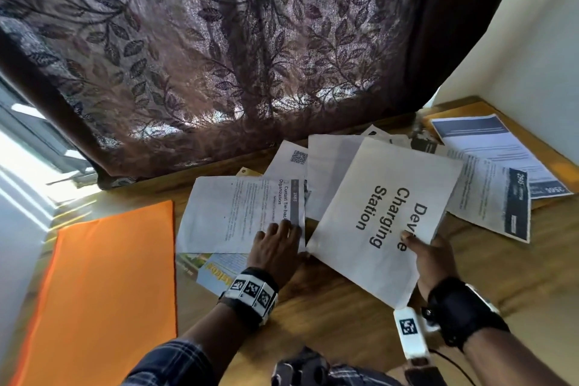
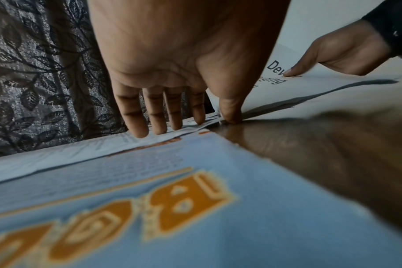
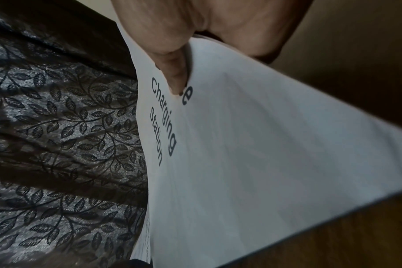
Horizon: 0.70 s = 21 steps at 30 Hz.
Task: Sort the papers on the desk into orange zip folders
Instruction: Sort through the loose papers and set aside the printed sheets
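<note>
An orange zip folder (image 1: 109,285) lies flat at the desk's left. Loose printed papers spread across the middle and right. My left hand (image 1: 275,244) presses with straight fingers (image 2: 158,125) on a text sheet headed "Curtain Tie-back Organization" (image 1: 232,213). My right hand (image 1: 419,251) pinches the lower edge of a white sheet reading "Device Charging Station" (image 1: 376,222), thumb (image 3: 172,72) on top and the other fingers hidden beneath. In the right wrist view that sheet (image 3: 264,163) is lifted off the wood. In the left wrist view the right hand (image 2: 333,56) holds it beside my left.
A blue leaflet (image 2: 172,208) with orange lettering lies under the left sheet. Papers with dark blue headers (image 1: 498,172) lie at the back right on an orange-yellow folder (image 1: 463,111). A leaf-patterned curtain (image 1: 219,56) hangs behind the desk; a white wall (image 1: 539,56) stands at right.
</note>
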Available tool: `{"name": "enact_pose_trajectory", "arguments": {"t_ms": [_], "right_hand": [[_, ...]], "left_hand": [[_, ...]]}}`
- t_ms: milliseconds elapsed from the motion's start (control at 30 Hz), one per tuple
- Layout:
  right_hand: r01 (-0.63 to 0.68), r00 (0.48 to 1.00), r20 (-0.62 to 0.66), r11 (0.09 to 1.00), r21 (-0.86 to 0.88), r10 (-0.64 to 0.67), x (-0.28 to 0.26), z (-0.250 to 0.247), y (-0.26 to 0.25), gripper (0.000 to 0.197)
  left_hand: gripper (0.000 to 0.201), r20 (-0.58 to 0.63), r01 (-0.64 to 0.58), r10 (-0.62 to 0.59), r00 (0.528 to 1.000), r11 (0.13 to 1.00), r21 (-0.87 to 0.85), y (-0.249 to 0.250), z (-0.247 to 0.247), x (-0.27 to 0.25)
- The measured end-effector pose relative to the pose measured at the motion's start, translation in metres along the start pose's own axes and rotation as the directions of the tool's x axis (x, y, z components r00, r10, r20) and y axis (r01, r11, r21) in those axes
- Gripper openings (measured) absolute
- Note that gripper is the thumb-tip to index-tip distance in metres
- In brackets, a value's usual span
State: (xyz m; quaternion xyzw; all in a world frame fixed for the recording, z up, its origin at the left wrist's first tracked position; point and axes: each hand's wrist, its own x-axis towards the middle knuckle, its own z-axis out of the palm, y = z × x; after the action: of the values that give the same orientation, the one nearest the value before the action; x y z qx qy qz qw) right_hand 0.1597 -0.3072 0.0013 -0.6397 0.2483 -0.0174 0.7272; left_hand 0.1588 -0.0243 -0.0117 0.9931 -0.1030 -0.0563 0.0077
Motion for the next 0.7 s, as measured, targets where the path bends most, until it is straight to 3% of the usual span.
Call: {"name": "enact_pose_trajectory", "arguments": {"t_ms": [267,400,567,633,700], "right_hand": [[0.013,0.998,-0.058,1.000,-0.005,-0.013,-0.006,-0.007,-0.012,0.015],[-0.002,0.999,-0.040,1.000,-0.005,0.002,0.004,-0.005,-0.012,0.011],[-0.031,0.999,-0.045,0.997,-0.074,0.028,0.022,-0.016,-0.024,0.006],[-0.016,0.999,-0.039,0.997,-0.075,0.013,0.029,-0.025,-0.031,0.009],[0.014,0.999,-0.035,0.997,-0.076,-0.016,0.035,-0.033,-0.038,0.009]], "left_hand": [[0.043,0.082,-0.029,0.025,0.996,0.998,0.054,0.003,-0.010,0.001],[0.032,0.088,0.046,-0.040,0.995,0.996,-0.071,0.018,-0.024,0.005],[0.028,0.122,-0.009,0.040,0.992,0.970,-0.243,0.060,-0.034,0.013],[0.033,0.156,-0.003,0.056,0.986,0.946,-0.323,0.060,-0.034,0.022],[0.035,0.116,0.030,0.010,0.993,0.939,-0.344,0.043,-0.035,0.037]]}}
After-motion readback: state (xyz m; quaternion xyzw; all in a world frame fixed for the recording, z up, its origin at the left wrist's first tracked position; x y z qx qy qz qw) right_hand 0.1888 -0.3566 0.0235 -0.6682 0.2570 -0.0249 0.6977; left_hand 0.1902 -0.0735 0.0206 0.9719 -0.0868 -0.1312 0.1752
